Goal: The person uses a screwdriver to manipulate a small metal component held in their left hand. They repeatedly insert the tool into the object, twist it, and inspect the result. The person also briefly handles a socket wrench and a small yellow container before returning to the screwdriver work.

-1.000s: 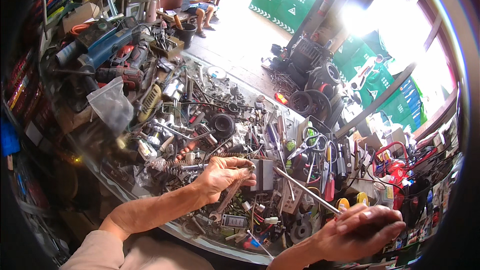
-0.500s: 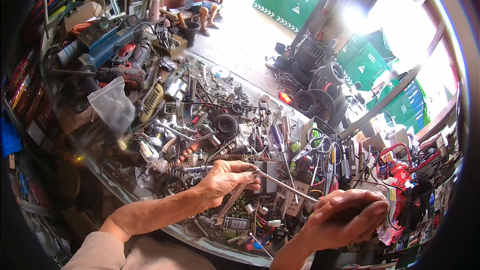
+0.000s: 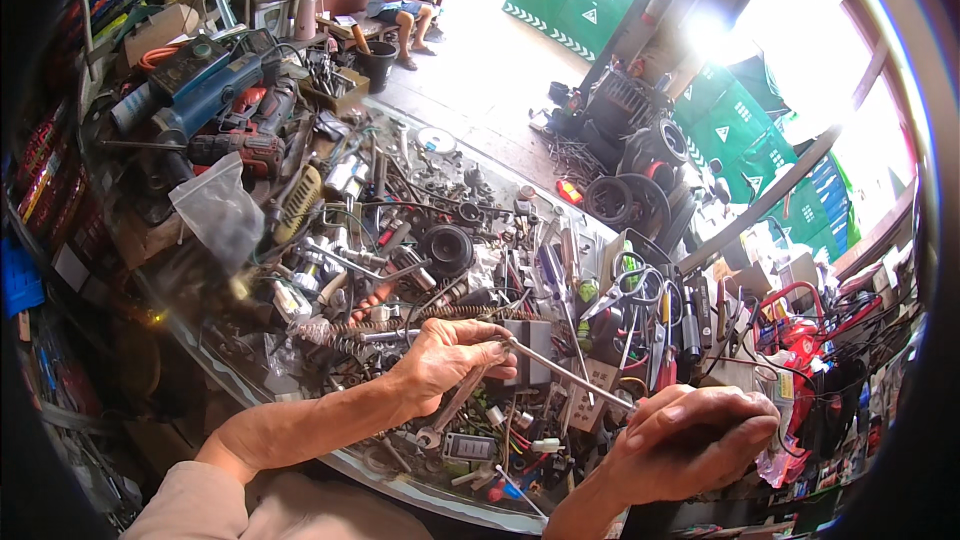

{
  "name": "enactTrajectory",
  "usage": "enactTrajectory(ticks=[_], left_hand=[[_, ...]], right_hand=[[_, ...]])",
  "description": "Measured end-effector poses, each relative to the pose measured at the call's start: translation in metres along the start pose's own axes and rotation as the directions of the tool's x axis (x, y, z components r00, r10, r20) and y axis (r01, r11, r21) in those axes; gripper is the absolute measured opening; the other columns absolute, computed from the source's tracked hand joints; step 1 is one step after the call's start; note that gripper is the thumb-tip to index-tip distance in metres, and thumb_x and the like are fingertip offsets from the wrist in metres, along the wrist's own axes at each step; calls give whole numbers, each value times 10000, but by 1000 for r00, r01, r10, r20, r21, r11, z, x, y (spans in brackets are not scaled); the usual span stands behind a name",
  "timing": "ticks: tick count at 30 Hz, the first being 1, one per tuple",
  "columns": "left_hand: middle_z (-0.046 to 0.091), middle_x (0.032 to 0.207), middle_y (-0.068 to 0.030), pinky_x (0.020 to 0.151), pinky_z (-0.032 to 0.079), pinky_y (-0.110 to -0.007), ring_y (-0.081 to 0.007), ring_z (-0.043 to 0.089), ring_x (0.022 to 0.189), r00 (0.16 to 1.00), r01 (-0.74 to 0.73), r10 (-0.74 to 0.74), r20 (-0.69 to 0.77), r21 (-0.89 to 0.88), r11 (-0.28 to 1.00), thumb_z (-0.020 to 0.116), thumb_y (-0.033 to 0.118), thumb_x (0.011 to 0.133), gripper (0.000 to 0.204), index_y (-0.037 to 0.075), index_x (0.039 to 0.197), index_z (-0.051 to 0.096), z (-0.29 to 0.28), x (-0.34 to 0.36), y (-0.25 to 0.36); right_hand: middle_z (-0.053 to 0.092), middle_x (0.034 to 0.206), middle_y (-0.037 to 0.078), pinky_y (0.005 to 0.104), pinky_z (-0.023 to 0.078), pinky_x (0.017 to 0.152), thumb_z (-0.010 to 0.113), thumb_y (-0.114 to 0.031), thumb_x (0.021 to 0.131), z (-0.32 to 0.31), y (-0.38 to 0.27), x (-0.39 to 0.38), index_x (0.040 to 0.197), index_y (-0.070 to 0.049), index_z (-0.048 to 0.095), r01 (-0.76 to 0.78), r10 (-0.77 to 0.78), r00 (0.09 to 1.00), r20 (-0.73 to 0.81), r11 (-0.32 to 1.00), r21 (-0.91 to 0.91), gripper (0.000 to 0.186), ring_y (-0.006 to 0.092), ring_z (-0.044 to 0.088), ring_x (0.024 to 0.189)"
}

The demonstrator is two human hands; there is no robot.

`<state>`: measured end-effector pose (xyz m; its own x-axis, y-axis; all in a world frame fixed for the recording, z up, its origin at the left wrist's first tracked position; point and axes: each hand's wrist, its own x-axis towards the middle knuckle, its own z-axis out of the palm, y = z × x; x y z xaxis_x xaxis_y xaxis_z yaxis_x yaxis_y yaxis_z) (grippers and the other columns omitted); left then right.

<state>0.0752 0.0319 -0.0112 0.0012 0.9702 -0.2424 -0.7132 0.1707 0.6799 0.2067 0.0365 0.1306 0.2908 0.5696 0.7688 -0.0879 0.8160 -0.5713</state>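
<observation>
Compared with one second ago, the right hand (image 3: 690, 435) has shifted left, bringing the far tip of its slim silver metal rod (image 3: 572, 373) from a gap away up to the fingertips of the left hand (image 3: 450, 362). The right hand is curled around the rod's near end, which its fingers hide. The left hand is pinched, thumb against fingers, on a small metal piece (image 3: 507, 341), mostly covered; the rod's tip meets it or lies just beside it, I cannot tell which. Both are above the cluttered glass-topped table (image 3: 400, 489). Below the left hand slants a worn metal wrench (image 3: 456, 406); whether the hand holds it is unclear. Behind the rod sits a grey rectangular block (image 3: 533, 364). Near the wrench's lower end lies a small dark rectangular device with a pale frame (image 3: 470, 448). Silver-handled scissors (image 3: 637, 286) stand beyond the right hand, and a long brown coil spring (image 3: 425, 317) lies behind the left.
</observation>
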Motion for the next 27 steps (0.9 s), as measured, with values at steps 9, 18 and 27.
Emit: enactTrajectory(ticks=[9, 18, 27], left_hand=[[657, 836, -146, 694, 562, -296, -207, 664, 735, 1000, 7, -7, 0, -6, 1000, 605, 39, 843, 169, -49, 988, 603, 0, -1, 1], [657, 841, -147, 699, 561, -294, -211, 665, 741, 1000, 4, -4, 3, -15, 1000, 607, 45, 843, 172, -42, 991, 605, -1, 0, -1], [657, 842, -143, 701, 558, -287, -204, 665, 743, 1000, -8, 8, -4, 11, 1000, 604, 53, 848, 175, -40, 996, 606, 1, -2, 0]], right_hand=[[434, 447, 83, 194, 271, 235, 266, -306, 989, -12, -1, -2, 897, 21, 435, 39, -45, 998, 49, 993, 113, 379, 96, 277, 237], [409, 426, 90, 195, 258, 226, 262, -305, 988, 0, -5, -4, 749, -16, 374, 50, -49, 998, 25, 998, -45, 391, 106, 279, 231], [411, 428, 78, 199, 278, 239, 298, -324, 978, 2, -3, -2, 727, -26, 380, 28, -29, 1000, -2, 993, -113, 398, 103, 299, 247]])
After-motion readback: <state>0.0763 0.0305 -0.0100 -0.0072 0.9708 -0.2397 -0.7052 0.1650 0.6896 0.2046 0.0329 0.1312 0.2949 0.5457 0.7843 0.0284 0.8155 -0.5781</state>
